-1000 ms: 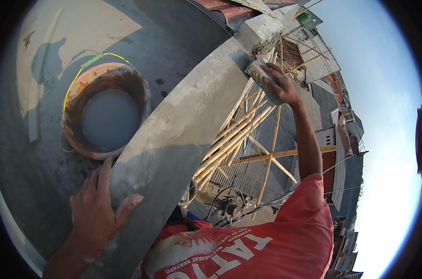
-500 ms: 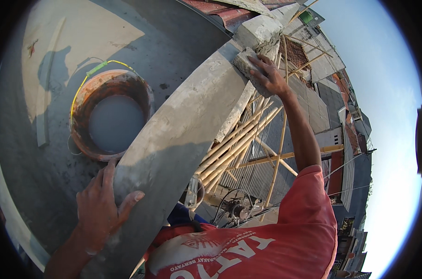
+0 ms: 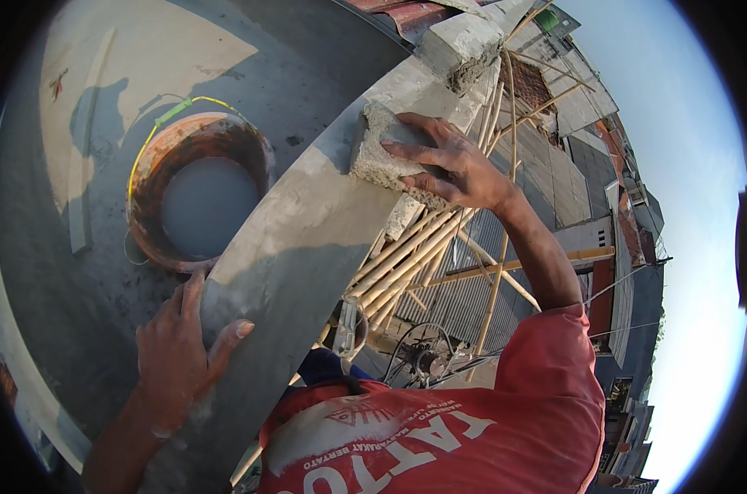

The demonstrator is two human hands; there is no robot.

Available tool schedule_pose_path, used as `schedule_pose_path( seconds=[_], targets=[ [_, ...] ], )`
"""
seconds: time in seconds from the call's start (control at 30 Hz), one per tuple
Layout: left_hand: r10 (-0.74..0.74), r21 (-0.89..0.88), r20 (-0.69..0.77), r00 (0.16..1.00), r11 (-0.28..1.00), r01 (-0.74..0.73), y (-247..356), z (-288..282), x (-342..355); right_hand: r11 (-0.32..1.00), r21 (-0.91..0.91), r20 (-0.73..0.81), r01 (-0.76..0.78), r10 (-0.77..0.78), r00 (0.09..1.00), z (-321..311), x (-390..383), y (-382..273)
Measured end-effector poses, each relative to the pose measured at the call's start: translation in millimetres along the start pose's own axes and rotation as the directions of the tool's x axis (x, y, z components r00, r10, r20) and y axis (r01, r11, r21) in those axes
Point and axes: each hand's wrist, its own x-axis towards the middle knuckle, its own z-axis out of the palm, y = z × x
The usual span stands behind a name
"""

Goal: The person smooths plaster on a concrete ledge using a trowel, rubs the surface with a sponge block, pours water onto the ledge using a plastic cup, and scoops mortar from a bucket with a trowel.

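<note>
Fingers [image 3: 408,154] of the right hand [image 3: 474,171] are clasped over a rough grey block [image 3: 370,146], while those of the left hand [image 3: 176,350] are splayed and grasp nothing. From the left, a pale strip [image 3: 79,216] lies on the floor, well left of the concrete wall top [image 3: 303,218]. Nearer the wall top, on its left side, stands a reddish-brown bucket [image 3: 147,206] holding cloudy grey liquid [image 3: 209,206], its yellow handle tipped toward the far side. Below the bucket, the left hand lies along the wall top's left edge, thumb out over the surface; one fingertip is just beside the bucket's rim, and whether they touch cannot be told. The block rests on the wall top's farther stretch, its right end reaching past the right edge. It lies under the right hand's fingers, which point left across its upper face, and its left part shows bare beyond their tips. At the wall top's far end stands a squarish concrete stub [image 3: 460,45]. Right of the wall top are bamboo poles [image 3: 415,255], a black wheel [image 3: 423,362] and the person's red shirt [image 3: 546,354].
</note>
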Motion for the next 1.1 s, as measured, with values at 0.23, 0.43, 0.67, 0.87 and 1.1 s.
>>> schedule_pose_path(
  seconds=[0.23,0.43,0.67,0.87,1.1],
  targets=[
    [0.139,0.049,-0.127,0.982,0.99,-0.134,1,10,7,0.965,-0.023,-0.081,-0.262,0.259,0.962,5,-8,71],
    [0.071,-0.005,-0.079,0.994,0.997,-0.072,4,5,-1,0.992,-0.106,0.001,-0.064,0.065,0.998,-8,-19,10],
    [0.128,0.035,-0.212,0.969,0.992,-0.124,-6,15,0,0.999,-0.038,-0.025,-0.003,0.002,1.0,19,30,-22],
    [0.082,-0.015,-0.162,0.983,0.996,-0.086,3,3,-1,0.997,0.025,0.129,0.07,-0.073,0.989,-12,-12,-62],
    [0.114,-0.077,-0.139,0.984,0.989,-0.125,-9,9,-6,0.985,-0.121,0.059,0.123,-0.117,0.991,10,62,-61]
  ],
)
